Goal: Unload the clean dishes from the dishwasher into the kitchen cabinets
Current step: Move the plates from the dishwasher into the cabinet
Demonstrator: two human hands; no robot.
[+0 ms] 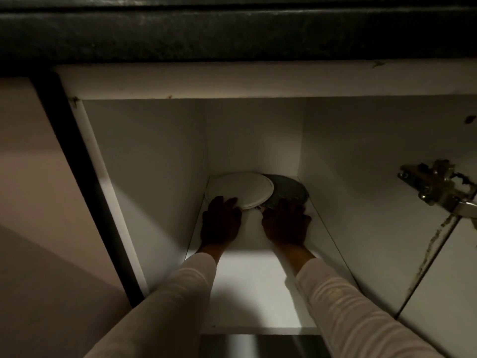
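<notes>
Head view: an open base cabinet [144, 156] with a white interior sits under the dark, speckled countertop edge [232, 29]. At the far end of its white shelf [253, 280] lie two plates. The white plate [242, 188] is in the far left corner, and its right edge overlaps the dark grey plate [289, 188] just beside it on the right.

Both arms, in pale long sleeves [180, 293], reach deep into the cabinet. The left hand [220, 223] has its fingers stretched forward onto the near rim of the white plate. The right hand [286, 223] has its fingers fanned over the near rim of the grey plate. Both hands are in deep shadow, so I cannot tell whether the thumbs hook under the rims to pinch the plates or the hands only rest on them.

On the right, a metal hinge [436, 187] joins the cabinet wall to the open door [444, 280], whose inner face is streaked with dark marks. A closed pale door front [25, 177] is on the left.
</notes>
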